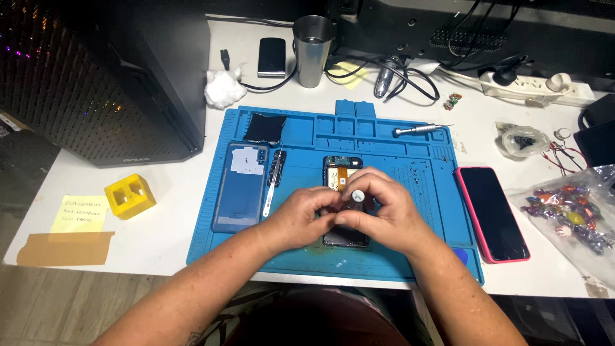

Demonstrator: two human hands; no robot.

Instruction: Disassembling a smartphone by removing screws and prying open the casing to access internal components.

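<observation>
An opened phone (342, 172) with its back off lies in the middle of the blue work mat (301, 256). Both my hands are over its lower half. My right hand (384, 214) grips a small screwdriver (356, 196) upright, its round white cap showing at the top. My left hand (307, 214) pinches at the same spot, fingertips touching the tool's shaft and the phone. The phone's lower part is hidden under my fingers.
On the mat lie a blue back cover (240, 186), tweezers (273, 186), a black square part (264, 127) and a second screwdriver (419, 130). A pink-cased phone (492, 213), a candy bag (567, 214), a steel cup (312, 51), a yellow block (130, 195) and a computer case (115, 77) surround it.
</observation>
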